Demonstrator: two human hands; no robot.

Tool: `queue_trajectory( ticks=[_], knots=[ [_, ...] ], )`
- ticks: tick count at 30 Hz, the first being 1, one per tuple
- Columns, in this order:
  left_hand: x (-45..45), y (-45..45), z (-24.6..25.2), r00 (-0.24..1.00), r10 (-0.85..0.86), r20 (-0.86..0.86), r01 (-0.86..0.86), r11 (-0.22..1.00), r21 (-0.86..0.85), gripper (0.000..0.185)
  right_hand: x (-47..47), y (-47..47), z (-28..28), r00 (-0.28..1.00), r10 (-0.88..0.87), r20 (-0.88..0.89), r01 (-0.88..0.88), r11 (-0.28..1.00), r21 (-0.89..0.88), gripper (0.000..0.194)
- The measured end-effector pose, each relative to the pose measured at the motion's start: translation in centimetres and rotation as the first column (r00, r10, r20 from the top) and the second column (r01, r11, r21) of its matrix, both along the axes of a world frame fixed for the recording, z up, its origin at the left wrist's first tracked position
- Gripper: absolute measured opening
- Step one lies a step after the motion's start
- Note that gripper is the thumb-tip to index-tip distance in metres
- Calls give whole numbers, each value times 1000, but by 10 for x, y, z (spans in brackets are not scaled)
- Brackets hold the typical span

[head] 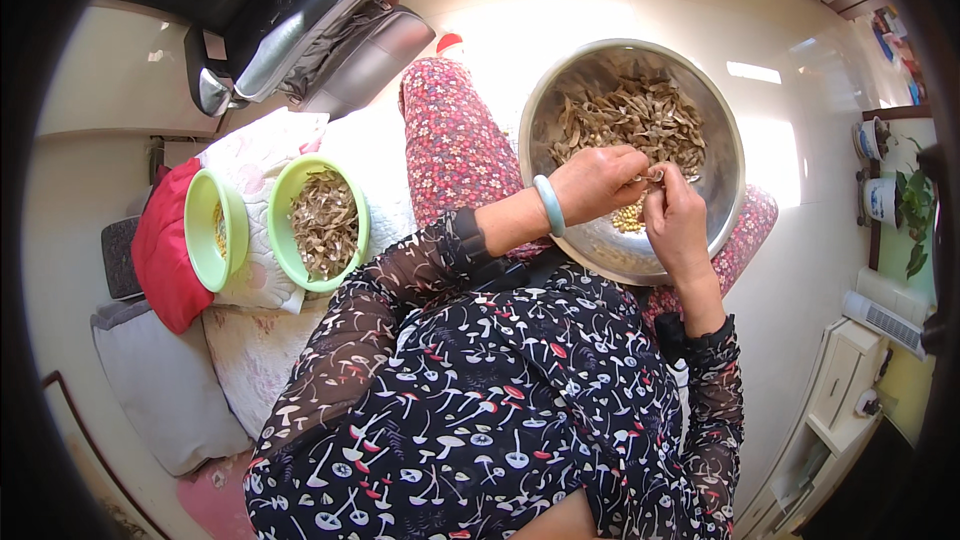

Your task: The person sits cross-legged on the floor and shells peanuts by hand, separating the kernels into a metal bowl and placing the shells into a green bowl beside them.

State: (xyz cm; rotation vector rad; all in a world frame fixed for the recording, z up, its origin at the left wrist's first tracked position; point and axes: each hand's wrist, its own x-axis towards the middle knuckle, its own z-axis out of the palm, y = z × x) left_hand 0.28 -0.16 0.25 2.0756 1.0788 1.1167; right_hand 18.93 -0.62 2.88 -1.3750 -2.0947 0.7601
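My left hand, with a pale bangle at the wrist, and my right hand meet fingertip to fingertip over a large stainless steel basin. Between them they pinch a small dried bean pod, mostly hidden by the fingers. The basin rests on my lap. Brown dried bean pods are heaped on its far side, and loose yellowish beans lie on the near side below my hands, partly covered by them.
At the left, on a cloth-covered seat, stand a green bowl of brown pods or husks and another green bowl with yellowish beans. A red cloth and a grey cushion lie beside them. A bag stands at the upper left.
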Motion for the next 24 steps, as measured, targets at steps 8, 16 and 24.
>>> queue_trajectory(
  ticks=[8,16,24],
  knots=[
    [-66,-17,19,972,111,207,-63,972,-225,4,9,3,-1,999,-16,33,17,1000,-25,12],
    [-276,-152,29,421,889,-178,-891,369,-263,9,16,7,-6,999,8,52,-1,992,-126,10],
    [-277,-199,65,26,571,-821,-764,541,352,16,24,4,-11,997,23,70,-12,987,-159,10]
  ],
)
